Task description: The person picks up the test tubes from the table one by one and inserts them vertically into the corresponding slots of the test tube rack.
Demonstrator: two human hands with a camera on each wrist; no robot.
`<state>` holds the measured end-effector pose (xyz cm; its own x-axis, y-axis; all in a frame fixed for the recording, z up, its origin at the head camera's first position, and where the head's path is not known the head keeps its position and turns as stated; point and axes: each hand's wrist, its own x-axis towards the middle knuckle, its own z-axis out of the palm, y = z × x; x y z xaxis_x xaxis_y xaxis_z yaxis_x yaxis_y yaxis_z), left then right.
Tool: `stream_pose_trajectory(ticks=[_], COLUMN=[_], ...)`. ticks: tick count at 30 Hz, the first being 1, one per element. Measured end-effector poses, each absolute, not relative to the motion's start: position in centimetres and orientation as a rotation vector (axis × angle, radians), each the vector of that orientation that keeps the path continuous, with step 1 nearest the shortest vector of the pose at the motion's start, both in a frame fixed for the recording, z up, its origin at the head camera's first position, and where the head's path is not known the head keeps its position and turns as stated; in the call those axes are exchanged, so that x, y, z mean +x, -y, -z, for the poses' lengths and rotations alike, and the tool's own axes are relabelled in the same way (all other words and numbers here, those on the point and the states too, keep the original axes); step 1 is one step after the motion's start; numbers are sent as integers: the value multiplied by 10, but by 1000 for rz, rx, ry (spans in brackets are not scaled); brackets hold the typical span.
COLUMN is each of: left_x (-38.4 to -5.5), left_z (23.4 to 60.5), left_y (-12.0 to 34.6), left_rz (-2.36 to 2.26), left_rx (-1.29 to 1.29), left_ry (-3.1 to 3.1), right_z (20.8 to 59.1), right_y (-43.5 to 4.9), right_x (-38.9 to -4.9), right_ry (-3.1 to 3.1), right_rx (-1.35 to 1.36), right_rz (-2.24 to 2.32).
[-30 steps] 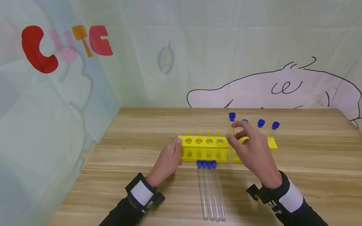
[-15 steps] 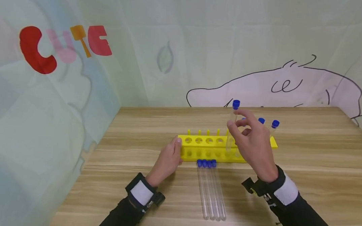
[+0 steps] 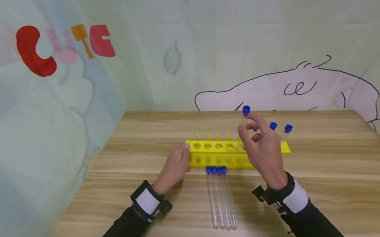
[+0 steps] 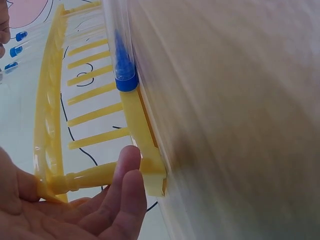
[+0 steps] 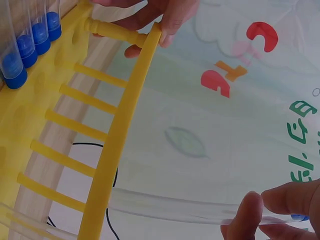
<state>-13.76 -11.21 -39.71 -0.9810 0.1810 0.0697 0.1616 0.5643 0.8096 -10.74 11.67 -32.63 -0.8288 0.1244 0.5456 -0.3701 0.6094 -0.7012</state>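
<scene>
My right hand (image 3: 265, 150) pinches a clear test tube (image 3: 244, 121) with a blue cap, near its top between thumb and forefinger. The tube stands nearly upright over the yellow test tube rack (image 3: 213, 159), its lower end right at the top plate. In the right wrist view the held tube (image 5: 165, 205) reaches from the fingertips to the rack's edge. The rack's left end is gripped by my left hand (image 3: 174, 166), thumb in front. Three blue-capped tubes (image 3: 288, 128) stand in the rack's right part, partly hidden behind my right hand.
Several capped test tubes (image 3: 218, 199) lie side by side on the wooden table (image 3: 116, 200), caps against the rack's front. A printed cloth backdrop (image 3: 141, 77) rises behind the table and along its left side.
My right hand has raised the test tube; its lower end went from in front of the rack up to the top plate. My left hand keeps its grip on the rack.
</scene>
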Motion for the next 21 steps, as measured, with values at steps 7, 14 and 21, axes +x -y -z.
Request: stream_pose_trajectory(ticks=[7,14,21], left_x=[-138,-138,-139], left_z=[397,398,399], left_y=[112,113,113], left_rz=[-1419,-1428,-1409], left_rx=[285,271,288], left_ry=[-2754,-2750,-2763], right_z=[327,327,327], right_y=[-119,-121,-123], right_x=[-108,-108,-108], right_ry=[2336,2436,2517], right_rx=[191,160,122], right_rz=[-1148,-1142,-1142])
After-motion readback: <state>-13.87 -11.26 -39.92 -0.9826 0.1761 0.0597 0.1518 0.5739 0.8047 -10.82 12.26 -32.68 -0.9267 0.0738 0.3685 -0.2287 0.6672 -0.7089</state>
